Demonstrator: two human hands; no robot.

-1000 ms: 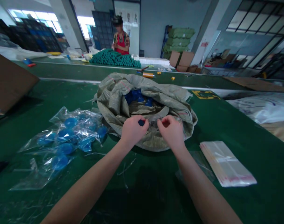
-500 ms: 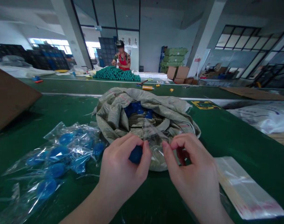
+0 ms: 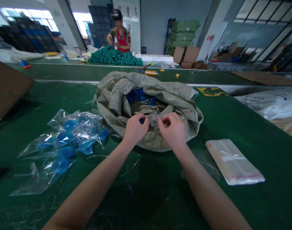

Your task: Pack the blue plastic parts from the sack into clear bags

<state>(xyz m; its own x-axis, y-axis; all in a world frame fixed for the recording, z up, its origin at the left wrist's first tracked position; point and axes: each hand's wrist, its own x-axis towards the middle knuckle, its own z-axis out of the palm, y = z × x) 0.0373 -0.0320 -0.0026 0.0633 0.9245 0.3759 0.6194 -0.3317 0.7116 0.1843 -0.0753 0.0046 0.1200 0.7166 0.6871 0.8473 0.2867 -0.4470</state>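
A grey-green woven sack [image 3: 119,124] lies with its mouth rolled open, and blue pieces [image 3: 138,95] show inside. Over its near edge, my left hand [image 3: 136,127] is closed on a dark blue piece and the edge of a clear plastic bag [image 3: 154,118]. My right hand [image 3: 171,129] pinches the same bag from the other side. On the left lie several blue round pieces in clear bags [image 3: 65,137]. A stack of flat clear bags [image 3: 234,161] lies to the right of my right hand.
Cardboard [image 3: 10,86] stands at the left edge. White sacks [image 3: 275,102] lie at the right. Across the far belt [image 3: 117,70], a person in a red apron [image 3: 122,40] stands behind piled green rolls [image 3: 114,57]. An orange tube [image 3: 151,73] lies on that belt.
Both hands have moved forward over the sack, farther from the camera, with the clear bag still between them. The view has tilted down, showing more of the near table.
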